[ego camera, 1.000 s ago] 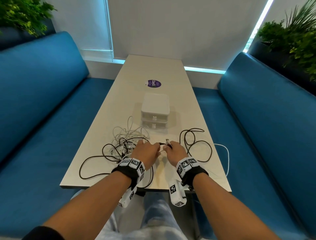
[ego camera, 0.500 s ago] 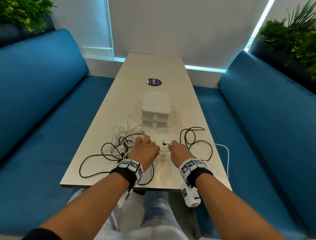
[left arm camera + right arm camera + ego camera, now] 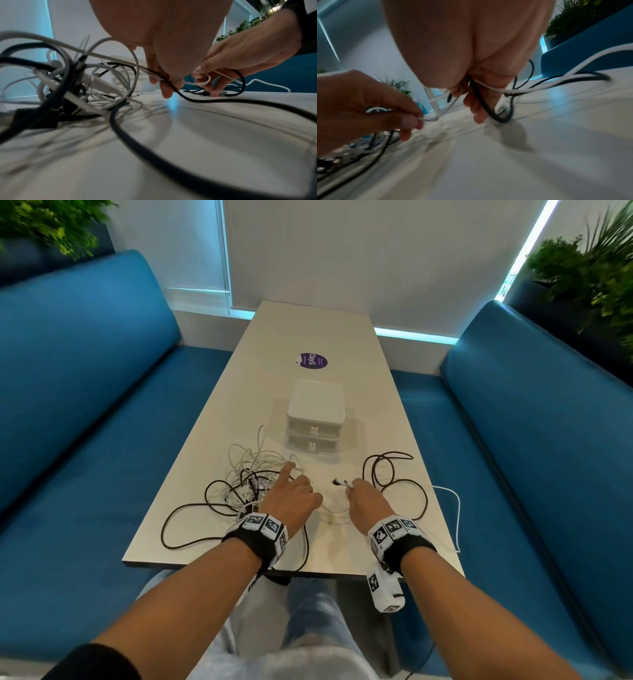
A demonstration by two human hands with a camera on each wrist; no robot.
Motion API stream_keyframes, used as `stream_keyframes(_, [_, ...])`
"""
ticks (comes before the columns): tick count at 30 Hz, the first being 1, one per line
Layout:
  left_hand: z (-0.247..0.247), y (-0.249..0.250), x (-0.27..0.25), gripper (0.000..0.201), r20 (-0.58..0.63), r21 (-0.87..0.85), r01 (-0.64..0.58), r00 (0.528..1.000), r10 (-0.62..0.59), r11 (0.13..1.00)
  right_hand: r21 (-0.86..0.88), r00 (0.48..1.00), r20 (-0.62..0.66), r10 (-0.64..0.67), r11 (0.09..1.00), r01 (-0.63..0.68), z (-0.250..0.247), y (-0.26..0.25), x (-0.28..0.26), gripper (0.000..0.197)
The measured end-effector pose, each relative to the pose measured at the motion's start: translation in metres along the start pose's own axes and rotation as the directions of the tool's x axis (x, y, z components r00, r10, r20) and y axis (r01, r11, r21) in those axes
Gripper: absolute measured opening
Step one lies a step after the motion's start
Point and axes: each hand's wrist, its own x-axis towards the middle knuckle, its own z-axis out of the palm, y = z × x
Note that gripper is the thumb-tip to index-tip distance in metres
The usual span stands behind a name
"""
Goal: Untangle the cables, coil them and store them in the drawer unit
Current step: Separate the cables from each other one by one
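A tangle of white and black cables [image 3: 250,481] lies on the white table [image 3: 318,330], left of my hands. My left hand [image 3: 296,487] sits at its right edge with the index finger stretched out. In the left wrist view my left hand [image 3: 163,82] pinches a white cable [image 3: 154,77], with a black cable crossing under the fingers. My right hand [image 3: 354,491] holds the same white cable near its plug [image 3: 340,482]. A black cable [image 3: 484,106] also runs through the fingers of my right hand [image 3: 471,104]. The white two-drawer unit [image 3: 315,409] stands behind, drawers closed.
Loose black cable loops [image 3: 394,474] lie right of my right hand, and a white cable [image 3: 454,508] hangs over the table's right edge. A purple sticker [image 3: 311,361] is beyond the drawer unit. Blue sofas [image 3: 85,412] [image 3: 534,446] flank the table.
My hands have drawn apart. The left hand has moved left and forward toward the tangle, index finger now stretched out. The right hand has stayed in place with the plug end.
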Motion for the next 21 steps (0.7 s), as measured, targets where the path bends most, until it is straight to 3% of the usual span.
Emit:
stream_keyframes(5, [-0.001, 0.006, 0.008, 0.024, 0.050, -0.006, -0.046, 0.998, 0.046, 0.999, 0.140, 0.980, 0.059, -0.191, 0.973, 0.181, -0.001, -0.026, -0.007, 0.023])
stream_keyframes(8, [0.004, 0.003, 0.008, 0.018, 0.044, -0.044, -0.050, 0.998, 0.052, 0.998, 0.254, 0.984, 0.088, -0.153, 0.959, 0.127, -0.002, -0.029, -0.006, 0.022])
stream_keyframes(13, [0.006, 0.003, 0.009, 0.024, 0.042, -0.068, -0.058, 0.997, 0.061, 0.996, 0.294, 0.987, 0.065, -0.145, 0.948, 0.120, -0.003, -0.029, -0.009, 0.023])
stream_keyframes(18, [0.003, 0.004, 0.011, 0.023, 0.077, -0.118, -0.069, 0.994, 0.079, 0.991, 0.195, 0.976, 0.047, -0.212, 0.961, 0.199, -0.005, -0.033, -0.012, 0.022])
stream_keyframes(21, [-0.001, 0.002, 0.008, 0.018, 0.077, -0.091, -0.087, 0.993, 0.095, 0.992, 0.033, 0.964, 0.081, -0.254, 0.967, 0.252, -0.007, -0.029, -0.012, 0.025])
